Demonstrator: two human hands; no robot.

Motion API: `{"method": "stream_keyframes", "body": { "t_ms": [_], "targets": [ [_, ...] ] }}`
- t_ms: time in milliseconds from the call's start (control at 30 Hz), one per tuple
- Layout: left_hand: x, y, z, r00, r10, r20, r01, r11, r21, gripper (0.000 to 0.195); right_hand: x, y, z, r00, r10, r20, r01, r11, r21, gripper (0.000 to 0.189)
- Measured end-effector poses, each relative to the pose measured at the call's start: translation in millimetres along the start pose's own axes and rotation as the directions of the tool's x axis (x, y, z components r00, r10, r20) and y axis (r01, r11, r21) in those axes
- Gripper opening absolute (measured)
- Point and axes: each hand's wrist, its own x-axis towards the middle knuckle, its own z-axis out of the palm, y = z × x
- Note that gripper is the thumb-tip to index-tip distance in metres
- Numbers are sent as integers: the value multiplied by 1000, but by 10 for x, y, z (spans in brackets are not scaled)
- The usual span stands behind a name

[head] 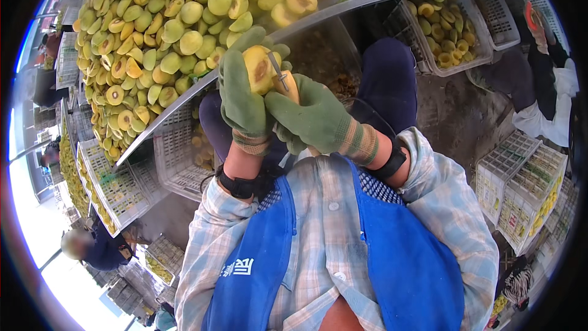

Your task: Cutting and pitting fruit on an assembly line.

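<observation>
My left hand [245,96], in a green knit glove, holds a yellow-green halved stone fruit [258,70] with its cut face and brown pit area turned up. In my right hand [314,112], gloved alike, is a wooden-handled pitting tool [285,86]. Its narrow metal blade lies at the right edge of the fruit's cut face. Both hands are close together above my lap, at the edge of a metal table. Many halved stone fruits [161,27] are heaped on that table, just beyond my left hand.
The metal table's rim [330,11] crosses in front of me. Below it stand a white plastic crate [177,161] at left and a crate of fruit halves [452,66] at right. Stacked crates [519,188] stand at far right. Other people, one in dark clothing [108,246], are around.
</observation>
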Motion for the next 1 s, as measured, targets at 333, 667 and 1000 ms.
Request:
{"method": "stream_keyframes", "body": {
  "t_ms": [333,667,1000],
  "targets": [
    [65,-112,-117,999,-42,-1,42,996,-76,55,110,-38,-75,991,112,77,-94,973,-209,23],
    [124,-48,-211,991,-116,68,107,987,118,50,243,-22,-234,949,185,257,-77,922,-379,19],
    [155,-56,-257,988,3,157,-64,922,382,50,242,-131,-220,959,202,200,-97,895,-436,21]
  ]
}}
